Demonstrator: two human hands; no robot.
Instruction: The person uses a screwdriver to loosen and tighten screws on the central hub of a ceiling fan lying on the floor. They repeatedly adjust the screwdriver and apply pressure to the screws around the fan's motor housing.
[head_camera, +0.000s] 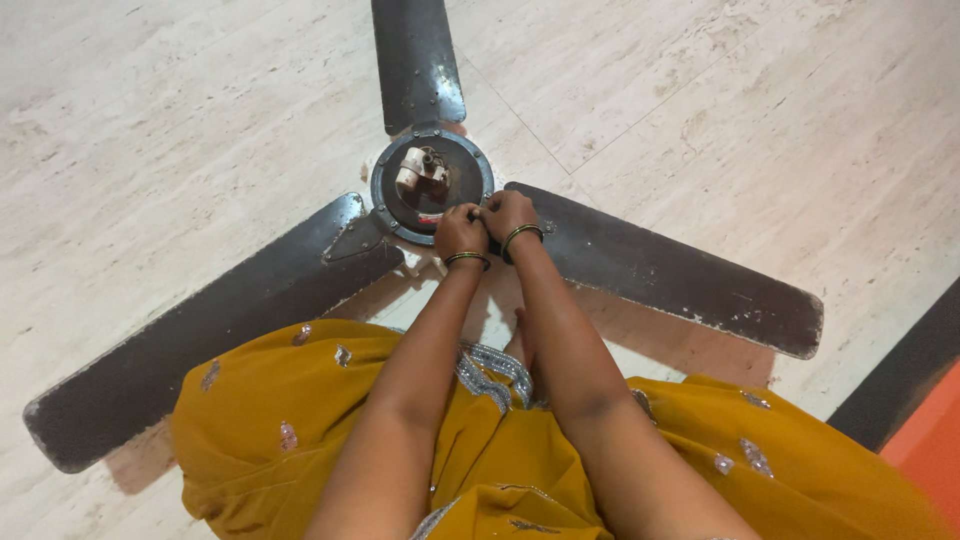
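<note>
A dark ceiling fan lies on the pale floor, its round motor hub (400, 195) in the middle with a white part (420, 170) on top. Three long dusty blades spread out: one far (415, 60), one to the left (200, 330), one to the right (670, 270). My left hand (461, 232) and my right hand (508, 213) meet at the hub's near rim, fingers curled and pinching something small there; what they grip is hidden. Both wrists wear thin bangles.
My mustard-yellow garment (300, 440) with silver trim covers my lap and overlaps the left blade's near edge. Pale marble-look tiles (750, 100) surround the fan. A black strip (905, 370) and an orange surface (935, 440) run along the lower right.
</note>
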